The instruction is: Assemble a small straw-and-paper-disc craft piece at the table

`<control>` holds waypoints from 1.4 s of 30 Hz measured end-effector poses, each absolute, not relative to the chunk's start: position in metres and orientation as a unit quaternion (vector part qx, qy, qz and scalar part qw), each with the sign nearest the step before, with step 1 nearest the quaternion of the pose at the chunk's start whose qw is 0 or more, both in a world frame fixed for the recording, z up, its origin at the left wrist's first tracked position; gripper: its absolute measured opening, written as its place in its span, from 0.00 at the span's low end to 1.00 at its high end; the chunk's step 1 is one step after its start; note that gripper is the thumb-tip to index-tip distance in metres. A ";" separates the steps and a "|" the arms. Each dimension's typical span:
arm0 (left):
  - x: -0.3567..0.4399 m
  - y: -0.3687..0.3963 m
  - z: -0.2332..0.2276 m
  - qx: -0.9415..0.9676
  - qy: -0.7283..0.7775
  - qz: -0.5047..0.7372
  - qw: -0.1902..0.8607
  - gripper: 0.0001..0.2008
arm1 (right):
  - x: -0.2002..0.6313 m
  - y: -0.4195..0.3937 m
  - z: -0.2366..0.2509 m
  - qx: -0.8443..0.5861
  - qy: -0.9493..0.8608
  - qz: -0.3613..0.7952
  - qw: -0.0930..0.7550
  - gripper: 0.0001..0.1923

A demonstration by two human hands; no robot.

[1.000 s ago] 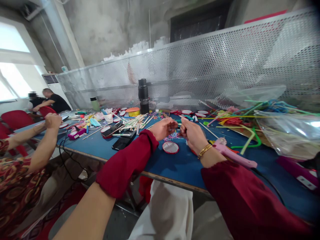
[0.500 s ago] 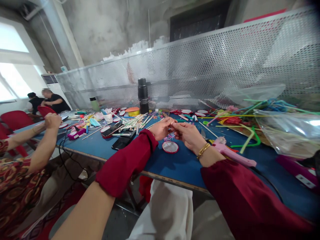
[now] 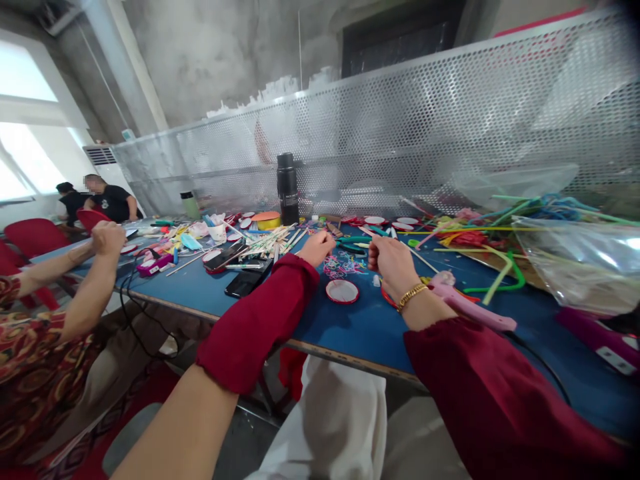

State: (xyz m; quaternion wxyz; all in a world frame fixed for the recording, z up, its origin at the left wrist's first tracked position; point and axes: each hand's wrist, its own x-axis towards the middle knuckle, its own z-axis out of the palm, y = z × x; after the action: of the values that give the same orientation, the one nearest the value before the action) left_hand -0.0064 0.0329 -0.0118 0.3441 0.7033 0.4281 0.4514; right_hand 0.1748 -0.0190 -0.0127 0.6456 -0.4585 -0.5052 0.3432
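My left hand (image 3: 318,249) is closed with its fingers curled, just left of a loose pile of small pink, blue and purple curly strands (image 3: 341,265). On the pile's other side my right hand (image 3: 393,267) is closed too, thumb and forefinger together at the top. Whatever either hand pinches is too small or hidden to make out. Between my wrists lies a round white disc with a red rim (image 3: 343,291). Teal-handled pliers (image 3: 357,241) rest behind the pile. A pink glue gun (image 3: 470,305) lies beside my right wrist.
Pale sticks (image 3: 270,245), a dark phone (image 3: 241,284) and a black bottle (image 3: 287,190) are on the left. Colourful pipe cleaners (image 3: 505,267) and a clear plastic bag (image 3: 580,260) crowd the right. A perforated metal screen (image 3: 400,140) borders the table. A co-worker's hands (image 3: 107,238) are at far left.
My hands were together above the disc, fingertips meeting. They have drawn apart to either side, and the strands and pliers between them now show.
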 end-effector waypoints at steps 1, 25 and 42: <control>-0.007 0.035 -0.013 0.720 0.439 0.442 0.307 0.10 | 0.174 -0.019 -0.013 -0.463 -0.497 0.350 0.645 0.14; -0.003 0.052 -0.037 0.891 0.384 0.231 0.063 0.06 | 0.168 -0.023 -0.011 -0.478 -0.443 0.396 0.647 0.12; -0.001 0.039 -0.021 0.795 0.464 0.325 0.217 0.12 | 0.169 -0.015 -0.025 -0.513 -0.570 0.315 0.560 0.12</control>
State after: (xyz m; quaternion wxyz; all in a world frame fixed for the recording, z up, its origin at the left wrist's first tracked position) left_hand -0.0011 0.0387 -0.0209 0.2168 0.7948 0.4641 0.3253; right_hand 0.1688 -0.0147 -0.0253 0.5601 -0.5127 -0.5695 0.3147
